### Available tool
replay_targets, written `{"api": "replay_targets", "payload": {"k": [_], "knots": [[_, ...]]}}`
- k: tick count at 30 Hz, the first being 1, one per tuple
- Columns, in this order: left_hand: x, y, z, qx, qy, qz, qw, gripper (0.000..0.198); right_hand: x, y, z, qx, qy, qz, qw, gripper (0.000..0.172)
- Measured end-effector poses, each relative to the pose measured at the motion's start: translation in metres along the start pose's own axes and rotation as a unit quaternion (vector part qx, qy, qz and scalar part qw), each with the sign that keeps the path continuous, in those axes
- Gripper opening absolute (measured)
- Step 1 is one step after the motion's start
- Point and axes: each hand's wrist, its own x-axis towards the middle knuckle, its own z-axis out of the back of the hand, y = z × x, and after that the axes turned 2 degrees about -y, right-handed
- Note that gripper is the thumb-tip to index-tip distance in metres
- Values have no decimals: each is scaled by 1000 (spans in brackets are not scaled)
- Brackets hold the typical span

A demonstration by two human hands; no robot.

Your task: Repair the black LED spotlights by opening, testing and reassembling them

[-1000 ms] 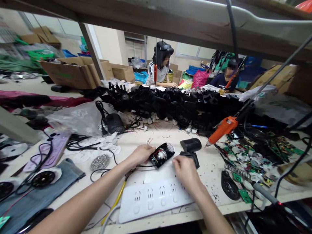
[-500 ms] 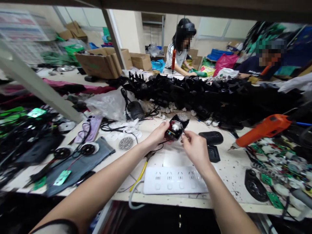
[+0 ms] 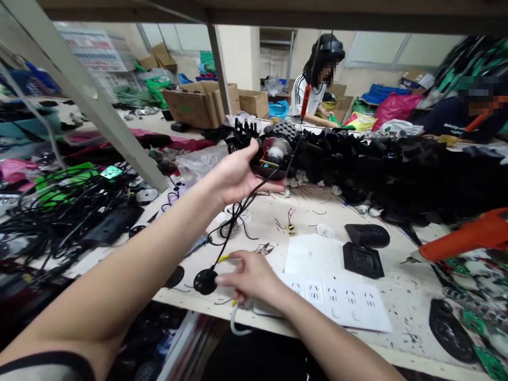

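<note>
My left hand [image 3: 237, 173] is raised above the bench and closed around an open black device housing [image 3: 273, 153] with a small motor and wires showing inside. A black cable [image 3: 238, 211] hangs from it down to a round black disc [image 3: 205, 281] near the table's front edge. My right hand [image 3: 251, 275] is low by that disc, fingers stretched toward it and beside yellow-handled pliers [image 3: 242, 254]. The hand is blurred by motion. A white power strip [image 3: 337, 299] lies just right of it.
Two black plastic covers [image 3: 363, 248] lie on the bench. A long heap of black parts [image 3: 377, 164] runs along the back. An orange electric screwdriver [image 3: 468, 235] hangs at right. Tangled cables [image 3: 59, 211] fill the left. Two people work beyond the heap.
My left hand has lifted the housing up and away from the bench, trailing its cable. My right hand has left the housing and dropped toward the disc at the front edge. The camera has turned left.
</note>
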Motion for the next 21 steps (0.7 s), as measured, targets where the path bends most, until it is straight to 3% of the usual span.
{"api": "replay_targets", "payload": {"k": [2,4,8,12,15,17,19,21], "knots": [[-9,-14,-6,2,-8,-12,1000,55,7,3,-22,-3,9,19,1000,33],[-19,-24,-13,12,-21,-21,999,54,10,7,-34,-22,-16,54,998,7],[-40,-33,-20,38,-57,-59,996,48,-4,6,-27,-93,-72,148,982,14],[-50,-29,-17,64,-79,-69,992,42,-54,-13,21,-154,-107,192,963,12],[-52,-15,-21,41,-85,-18,995,40,-108,-34,70,-177,-191,198,945,19],[-54,1,-29,25,-97,42,994,38,-145,-46,102,-181,-265,210,924,21],[-56,24,-38,5,-103,112,988,38,-174,-58,131,-196,-299,215,909,23],[-59,53,-44,-29,-66,151,986,36,-194,-70,154,-221,-329,182,900,20]]}}
